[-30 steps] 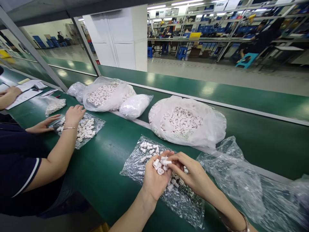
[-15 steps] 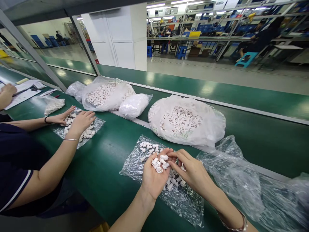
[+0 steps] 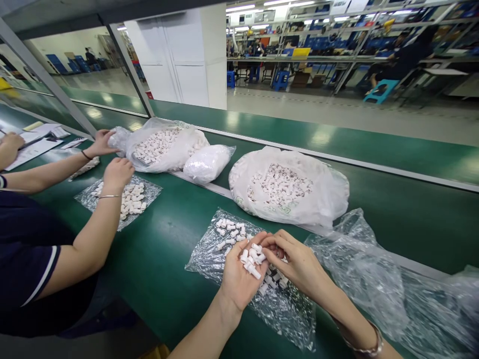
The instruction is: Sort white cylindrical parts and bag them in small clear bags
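Note:
Palm up, my left hand cradles several small white plastic fittings, short tubes with a wider collar. My right hand reaches over them from the right, thumb and fingers pinched on a fitting at the palm's edge; its fingers partly hide that piece. Both hands are above a clear plastic sheet or bag lying on the green table. More loose white fittings lie on it, some behind my left hand and others under my right hand.
A large white bag full of fittings stands behind my hands. Crumpled clear plastic lies to the right. A co-worker's hands are at the left near another pile of fittings and a second full bag.
The fittings in my left palm have shifted, one now lying lengthwise near the front. My hands stay nearly in place. The co-worker's farther hand has moved from the pile to the bagged plastic behind.

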{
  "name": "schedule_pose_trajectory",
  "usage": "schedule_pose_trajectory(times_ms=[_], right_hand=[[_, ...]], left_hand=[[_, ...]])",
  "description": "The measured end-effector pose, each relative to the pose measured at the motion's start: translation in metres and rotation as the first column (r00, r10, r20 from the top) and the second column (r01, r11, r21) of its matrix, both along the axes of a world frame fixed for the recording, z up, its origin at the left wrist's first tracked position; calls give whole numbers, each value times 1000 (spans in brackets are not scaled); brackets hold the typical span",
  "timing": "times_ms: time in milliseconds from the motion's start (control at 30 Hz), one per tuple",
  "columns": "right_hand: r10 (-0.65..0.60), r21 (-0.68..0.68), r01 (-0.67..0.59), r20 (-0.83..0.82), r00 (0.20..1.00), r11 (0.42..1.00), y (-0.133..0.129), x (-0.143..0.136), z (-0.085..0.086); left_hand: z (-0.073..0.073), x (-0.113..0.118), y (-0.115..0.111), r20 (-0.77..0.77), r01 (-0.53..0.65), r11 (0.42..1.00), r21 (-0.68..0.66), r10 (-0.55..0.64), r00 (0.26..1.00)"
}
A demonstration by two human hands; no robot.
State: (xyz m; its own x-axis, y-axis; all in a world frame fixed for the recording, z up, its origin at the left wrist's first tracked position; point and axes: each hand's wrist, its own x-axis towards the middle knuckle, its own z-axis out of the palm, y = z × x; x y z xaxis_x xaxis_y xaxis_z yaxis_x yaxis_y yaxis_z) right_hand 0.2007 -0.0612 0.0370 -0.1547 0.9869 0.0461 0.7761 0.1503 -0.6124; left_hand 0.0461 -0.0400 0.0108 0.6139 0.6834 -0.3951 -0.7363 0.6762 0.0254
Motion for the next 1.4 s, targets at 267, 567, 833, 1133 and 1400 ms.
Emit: schedule_pose_trajectory(times_ms=[267, 567, 833, 1133, 1400], right_hand=[[31, -65, -29, 28, 999, 997, -1, -3, 3], [18, -76, -19, -8, 1000, 997, -2, 6, 14], [77, 66, -87, 131, 988, 994, -4, 0, 5], [118, 50, -124, 111, 987, 991, -4, 0, 8], [111, 66, -124, 166, 980, 990, -6, 1, 10]], left_hand=[[-2, 2, -1, 51, 5, 1000, -30, -4, 999], [-3, -9, 11, -19, -184, 978, -101, 183, 983], [0, -7, 9, -42, -152, 988, -38, 150, 988], [-1, -7, 8, -7, -115, 992, -55, 115, 993], [2, -7, 8, -57, -202, 978, -51, 199, 978]])
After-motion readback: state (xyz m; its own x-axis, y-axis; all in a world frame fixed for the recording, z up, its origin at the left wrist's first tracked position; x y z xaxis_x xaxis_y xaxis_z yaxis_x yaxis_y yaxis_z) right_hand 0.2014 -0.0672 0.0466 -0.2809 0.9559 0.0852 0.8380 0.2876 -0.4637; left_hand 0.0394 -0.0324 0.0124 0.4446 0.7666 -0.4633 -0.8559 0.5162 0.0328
